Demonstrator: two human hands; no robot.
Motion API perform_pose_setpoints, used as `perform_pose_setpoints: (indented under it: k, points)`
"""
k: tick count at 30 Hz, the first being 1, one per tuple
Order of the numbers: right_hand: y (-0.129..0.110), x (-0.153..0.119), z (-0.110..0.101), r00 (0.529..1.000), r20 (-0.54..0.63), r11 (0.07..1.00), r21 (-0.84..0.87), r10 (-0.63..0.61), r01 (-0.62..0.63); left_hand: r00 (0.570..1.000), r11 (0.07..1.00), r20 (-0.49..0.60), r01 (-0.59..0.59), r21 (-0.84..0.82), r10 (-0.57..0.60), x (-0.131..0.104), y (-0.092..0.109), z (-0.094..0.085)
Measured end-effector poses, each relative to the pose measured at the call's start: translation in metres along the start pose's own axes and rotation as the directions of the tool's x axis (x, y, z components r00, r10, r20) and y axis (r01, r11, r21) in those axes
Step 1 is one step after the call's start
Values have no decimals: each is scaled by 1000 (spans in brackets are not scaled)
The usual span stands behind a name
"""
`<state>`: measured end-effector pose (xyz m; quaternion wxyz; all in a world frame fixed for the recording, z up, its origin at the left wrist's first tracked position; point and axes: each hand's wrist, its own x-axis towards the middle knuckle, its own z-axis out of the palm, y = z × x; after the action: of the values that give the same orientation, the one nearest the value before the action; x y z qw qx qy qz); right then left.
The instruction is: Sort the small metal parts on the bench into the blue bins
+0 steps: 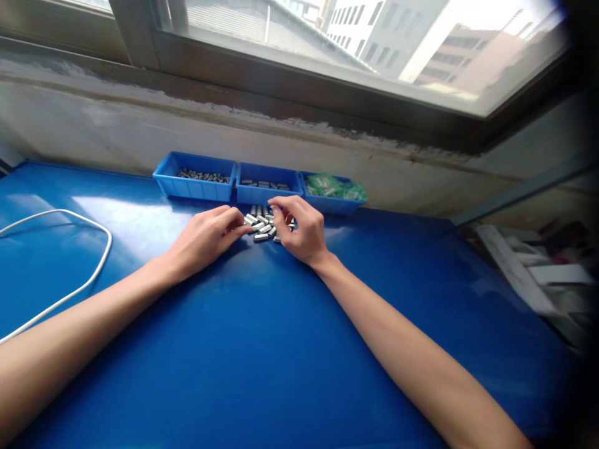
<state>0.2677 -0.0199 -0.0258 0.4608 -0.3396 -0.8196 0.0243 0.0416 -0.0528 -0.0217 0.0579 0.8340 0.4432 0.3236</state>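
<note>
Short silvery metal rods (259, 228) lie on the smooth blue worktop (243, 349) between the bare left hand (210, 231) and right hand (303, 229); whether the curled fingers (230, 217) grip any is unclear. A nudge could scatter them.

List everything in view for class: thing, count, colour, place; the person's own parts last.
Table: one, blue, foreground
Bins: three, blue, along table's back
Small metal parts: many, grey, left bin
Larger metal parts: several, grey, middle bin
Plastic bagging: count unclear, green, right bin
Metal pieces: many, silver, piled before middle bin
Cable: one, white, table's left
Wall: one, off-white, behind bins
Window frame: one, grey-brown, above wall
Buildings: several, white and pinkish, outside
Slanting bar: one, grey, right
Clutter: count unclear, white, right, blurred
Left hand: one, bare, pile's left
Right hand: one, bare, pile's right
Forearms: two, bare, foreground
</note>
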Motion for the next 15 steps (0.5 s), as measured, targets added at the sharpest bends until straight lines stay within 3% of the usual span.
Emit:
perform_pose_setpoints:
  k: [6,11,15]
  points:
    - [-4,-2,0,992,99,997,11,-81,80,971,936,-138,142,-321,-194,1,-1,-2]
    - [-3,-2,0,986,120,993,20,-114,112,949,863,-124,202,-463,-289,1,1,-4]
    - [-2,-3,0,978,158,990,0,-138,139,952,802,-40,232,-551,-303,1,3,-5]
